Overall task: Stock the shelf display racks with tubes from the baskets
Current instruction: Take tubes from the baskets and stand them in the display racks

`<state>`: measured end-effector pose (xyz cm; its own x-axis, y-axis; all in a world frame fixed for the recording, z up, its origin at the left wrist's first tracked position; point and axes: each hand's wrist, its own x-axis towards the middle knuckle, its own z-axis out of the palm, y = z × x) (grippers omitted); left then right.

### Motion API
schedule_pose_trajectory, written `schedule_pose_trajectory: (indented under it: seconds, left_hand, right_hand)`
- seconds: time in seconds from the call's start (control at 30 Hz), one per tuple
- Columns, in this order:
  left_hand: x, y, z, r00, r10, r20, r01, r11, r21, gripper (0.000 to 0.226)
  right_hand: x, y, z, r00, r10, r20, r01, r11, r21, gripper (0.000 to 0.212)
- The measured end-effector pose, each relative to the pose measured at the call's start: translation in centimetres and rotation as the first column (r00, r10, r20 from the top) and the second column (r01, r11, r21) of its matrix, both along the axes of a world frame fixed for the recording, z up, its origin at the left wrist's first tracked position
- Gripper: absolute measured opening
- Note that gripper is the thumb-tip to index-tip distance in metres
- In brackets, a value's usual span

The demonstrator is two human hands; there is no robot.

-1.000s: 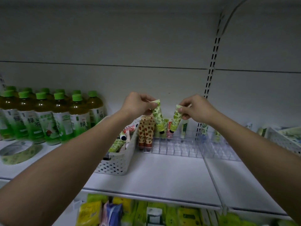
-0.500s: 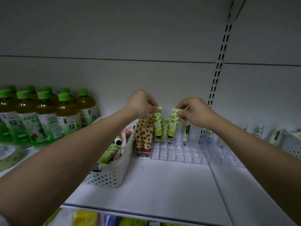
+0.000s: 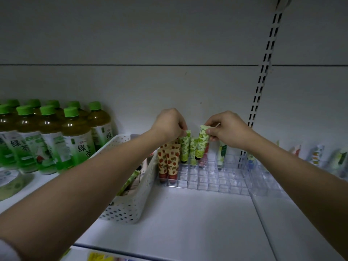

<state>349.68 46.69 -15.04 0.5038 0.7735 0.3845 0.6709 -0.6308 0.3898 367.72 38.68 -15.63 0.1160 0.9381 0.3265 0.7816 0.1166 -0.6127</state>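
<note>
My left hand (image 3: 170, 123) pinches the top of a green leaf-print tube (image 3: 184, 147) whose cap end stands in a back cell of the clear display rack (image 3: 212, 182). My right hand (image 3: 227, 129) pinches a second green leaf-print tube (image 3: 201, 143), tilted, its cap low over the rack's back row. A third green tube (image 3: 193, 151) stands between them. Strawberry-print tubes (image 3: 169, 161) stand at the rack's left end. The white perforated basket (image 3: 131, 202) left of the rack holds more tubes, partly hidden by my left forearm.
Green-tea bottles (image 3: 75, 140) stand in rows at the left, with a roll of tape (image 3: 9, 181) in front of them. A second clear rack (image 3: 267, 178) to the right holds other tubes (image 3: 318, 155) along the back. A slotted shelf upright (image 3: 263, 76) rises behind my right hand.
Both hands have moved down and toward the rack's back row with their green tubes. The left tube now stands upright in a cell. The camera view has tilted upward.
</note>
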Motion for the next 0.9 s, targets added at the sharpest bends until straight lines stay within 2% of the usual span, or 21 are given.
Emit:
schedule_pose_trajectory:
  seconds: [0.17, 0.37, 0.53, 0.7, 0.9]
  left_hand:
    - [0.4, -0.1, -0.4, 0.998, 0.030, -0.049, -0.030, 1.000, -0.005, 0.017]
    - [0.7, -0.4, -1.3, 0.987, 0.013, -0.161, -0.019, 0.999, -0.033, 0.013]
    - [-0.3, -1.0, -0.3, 0.998, 0.014, -0.063, -0.013, 1.000, 0.019, 0.014]
    - [-3.9, -3.0, -0.1, 0.997, 0.081, 0.006, -0.081, 0.997, 0.022, 0.026]
    - [-8.8, -7.9, -4.2, 0.982, 0.162, -0.093, -0.166, 0.985, -0.046, 0.054]
  right_hand:
    - [-0.4, 0.4, -0.1, 1.000, 0.025, -0.013, -0.025, 1.000, 0.017, 0.009]
    - [-0.7, 0.5, 0.1, 0.998, 0.014, 0.062, -0.014, 1.000, 0.000, 0.008]
    - [-1.0, 0.2, 0.7, 0.996, 0.020, 0.092, -0.020, 1.000, -0.008, 0.008]
    - [-2.0, 0.4, 0.6, 0.983, 0.038, 0.180, -0.037, 0.999, -0.011, 0.008]
    - [-2.9, 1.0, -0.5, 0.933, 0.061, 0.354, -0.035, 0.996, -0.078, 0.009]
